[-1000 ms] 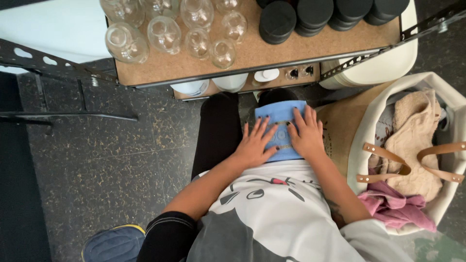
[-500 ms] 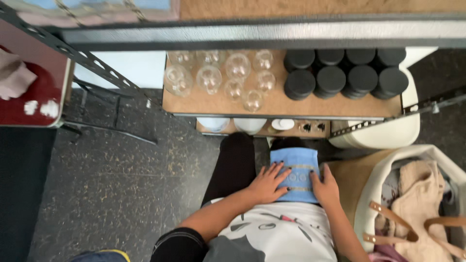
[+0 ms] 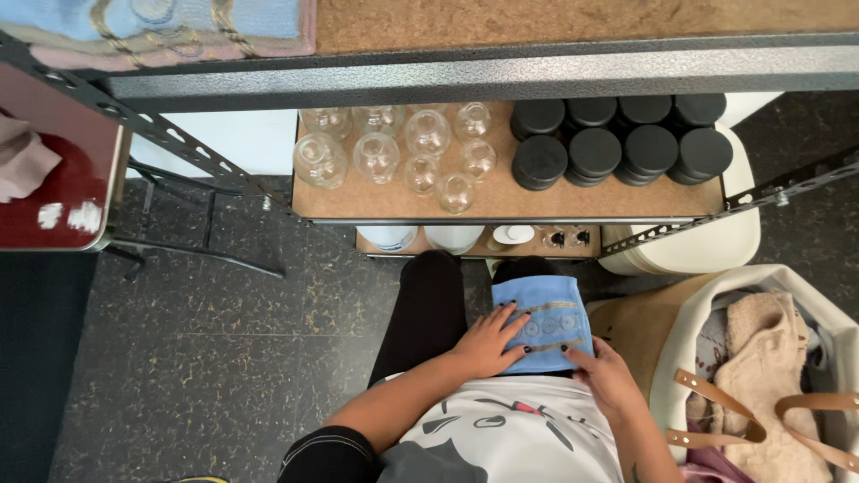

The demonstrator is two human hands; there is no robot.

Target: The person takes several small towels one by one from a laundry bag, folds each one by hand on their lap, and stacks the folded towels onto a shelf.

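Far left, a dark red tabletop (image 3: 54,192) edges into view with a crumpled pinkish cloth (image 3: 22,161) on it and 2 white smudges beside that. Up top, a folded blue and pink towel (image 3: 161,22) lies on the upper shelf board, above a grey metal rail (image 3: 483,76) running right across.

Moving in, the lower shelf (image 3: 385,201) carries a cluster of clear glass jars (image 3: 403,152), mouths up, and just to their right a block of black round lids (image 3: 617,143), packed tight in 2 rows. Under that board, white tubs (image 3: 420,237) peek out from the shelf below.

Now the centre: a folded blue cloth (image 3: 548,313) with a patterned band lies on the person's right thigh, over black trousers. The left hand (image 3: 488,344) is flat on it, fingers spread, palm pressing the cloth's near-left part, nothing pinched or gripped. The right hand (image 3: 608,376) sits at the cloth's near-right corner, fingers loosely curled, fingertips touching the edge; whether it actually pinches the fabric, I cannot tell. Both forearms come up from a white printed shirt (image 3: 510,443).

On to the right, a white round bucket (image 3: 707,246) stands by the shelf leg, and far right a pale tote bag (image 3: 787,295) with tan straps (image 3: 716,411) sits on the floor, stuffed with beige and pink laundry (image 3: 769,358).
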